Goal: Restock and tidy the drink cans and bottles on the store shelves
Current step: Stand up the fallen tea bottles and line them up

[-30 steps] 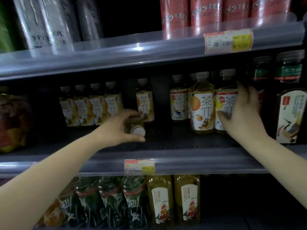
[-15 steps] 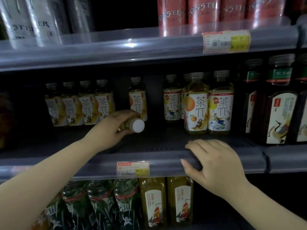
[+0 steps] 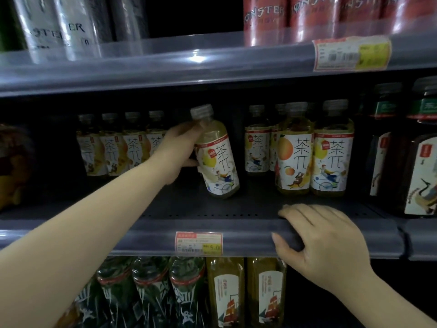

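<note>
My left hand (image 3: 178, 153) grips a yellow tea bottle (image 3: 218, 159) with a white illustrated label and a grey cap. The bottle stands almost upright on the middle shelf (image 3: 236, 229), tilted slightly left at the top. My right hand (image 3: 324, 245) rests over the front lip of that shelf, fingers curled on the edge, holding no bottle. Two matching tea bottles (image 3: 314, 150) stand at the front right. Several more of the same kind (image 3: 118, 147) line the back left.
Dark tea bottles (image 3: 416, 162) fill the right end of the middle shelf. White cans (image 3: 61, 29) and red cans (image 3: 307, 17) stand on the top shelf. Green bottles (image 3: 151, 294) and yellow bottles (image 3: 246, 294) sit below. A price tag (image 3: 198, 242) hangs on the shelf lip.
My left hand has raised the bottle from lying on its side to nearly upright. My right hand left the front right bottles and came down onto the shelf lip.
</note>
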A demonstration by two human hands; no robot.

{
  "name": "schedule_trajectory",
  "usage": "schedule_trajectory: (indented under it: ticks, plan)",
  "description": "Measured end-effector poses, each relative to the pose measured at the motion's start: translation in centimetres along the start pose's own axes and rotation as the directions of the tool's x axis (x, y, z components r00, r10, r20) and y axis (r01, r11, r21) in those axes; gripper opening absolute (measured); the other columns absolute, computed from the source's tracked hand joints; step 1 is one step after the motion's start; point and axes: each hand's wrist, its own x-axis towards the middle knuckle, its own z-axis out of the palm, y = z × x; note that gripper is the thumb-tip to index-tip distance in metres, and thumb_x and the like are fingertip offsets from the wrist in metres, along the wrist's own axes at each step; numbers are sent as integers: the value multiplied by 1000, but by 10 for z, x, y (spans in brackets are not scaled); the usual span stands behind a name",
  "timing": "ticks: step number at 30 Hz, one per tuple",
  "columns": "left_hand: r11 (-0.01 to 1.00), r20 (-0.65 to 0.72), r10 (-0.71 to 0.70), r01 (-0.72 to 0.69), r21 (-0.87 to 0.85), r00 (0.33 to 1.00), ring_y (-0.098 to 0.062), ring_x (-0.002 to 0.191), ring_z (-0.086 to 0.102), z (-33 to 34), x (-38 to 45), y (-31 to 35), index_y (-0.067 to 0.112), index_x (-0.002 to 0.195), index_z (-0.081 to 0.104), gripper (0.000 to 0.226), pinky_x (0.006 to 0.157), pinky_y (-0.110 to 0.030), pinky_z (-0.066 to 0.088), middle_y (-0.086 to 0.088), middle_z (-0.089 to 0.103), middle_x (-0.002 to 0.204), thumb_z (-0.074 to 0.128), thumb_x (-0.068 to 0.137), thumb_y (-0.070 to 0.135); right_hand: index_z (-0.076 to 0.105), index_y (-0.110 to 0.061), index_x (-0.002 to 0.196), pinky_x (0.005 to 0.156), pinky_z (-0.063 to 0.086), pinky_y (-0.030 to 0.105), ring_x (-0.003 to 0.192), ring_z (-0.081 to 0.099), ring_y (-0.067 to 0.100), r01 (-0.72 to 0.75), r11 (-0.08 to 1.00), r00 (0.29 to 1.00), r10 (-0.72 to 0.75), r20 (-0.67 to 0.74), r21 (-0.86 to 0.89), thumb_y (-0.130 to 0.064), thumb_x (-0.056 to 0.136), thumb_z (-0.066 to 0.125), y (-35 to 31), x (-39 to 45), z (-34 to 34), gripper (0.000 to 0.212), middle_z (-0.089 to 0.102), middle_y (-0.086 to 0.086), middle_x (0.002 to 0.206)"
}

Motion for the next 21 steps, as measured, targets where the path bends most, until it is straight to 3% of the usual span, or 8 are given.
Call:
schedule_trajectory:
  ticks: [6, 8, 10, 12, 14, 15, 18, 21]
  plan:
    - [987, 130, 30, -50, 151, 991, -25, 128, 49, 29, 12, -4, 29, 143, 37, 54, 108, -50, 38, -6, 50, 143, 41, 95, 55, 74, -15, 92, 70, 51, 31, 78, 70, 21, 2, 1000, 1000, -2, -9, 6, -51, 82, 52, 0, 0, 1, 43, 75, 0, 91]
    - [995, 186, 5, -24, 101, 983, -24, 134, 42, 25, 16, -12, 28, 148, 27, 59, 115, -41, 30, -6, 43, 149, 39, 96, 54, 74, -15, 92, 70, 51, 31, 78, 70, 21, 2, 1000, 1000, -2, -11, 13, -50, 83, 52, 0, 0, 0, 43, 75, 0, 91]
    - [969, 236, 22, -79, 236, 971, -18, 132, 41, 20, 13, -27, 25, 151, 13, 72, 103, -19, 36, -4, 37, 151, 44, 94, 53, 74, -15, 91, 70, 51, 31, 79, 70, 21, 3, 1000, 1000, -3, -15, 17, -50, 83, 52, 0, 0, 1, 42, 75, 0, 91]
    - [948, 277, -6, -82, 306, 961, -12, 127, 42, 24, 7, -42, 29, 150, 0, 92, 91, -20, 47, -1, 36, 148, 60, 84, 52, 74, -16, 91, 70, 51, 30, 78, 70, 20, 3, 1000, 1000, -2, -19, 13, -50, 82, 53, 0, -1, 2, 42, 75, -1, 91]
    - [958, 255, -2, -72, 278, 967, -17, 128, 46, 28, 8, -49, 32, 147, 12, 92, 100, -38, 47, -1, 43, 144, 74, 79, 38, 74, -16, 90, 70, 51, 30, 77, 71, 19, 2, 1000, 1000, -2, -24, 10, -51, 82, 52, 1, 0, 2, 42, 75, -1, 91]
    - [961, 255, 0, -70, 267, 967, -17, 125, 50, 28, 11, -48, 31, 145, 22, 85, 100, -40, 47, 2, 51, 137, 76, 78, 33, 75, -16, 90, 70, 51, 30, 77, 71, 19, 4, 1000, 1000, -4, -24, 8, -51, 82, 52, 1, 0, 2, 43, 75, 0, 91]
    - [963, 298, 2, -81, 255, 954, -5, 103, 57, 33, 18, -36, 29, 135, 42, 65, 81, -22, 49, 18, 60, 108, 76, 79, 28, 75, -16, 90, 70, 52, 30, 77, 71, 19, 4, 1000, 1000, -4, -30, 7, -51, 82, 52, 1, 1, 1, 43, 75, 0, 90]
    - [982, 275, -23, -29, 186, 961, -10, 106, 59, 58, 18, -38, 23, 129, 47, 52, 74, -20, 49, 4, 63, 120, 73, 83, 20, 75, -16, 89, 70, 51, 29, 77, 71, 19, 11, 1000, 999, -10, -45, 9, -50, 81, 52, 1, 1, 2, 42, 75, -1, 89]
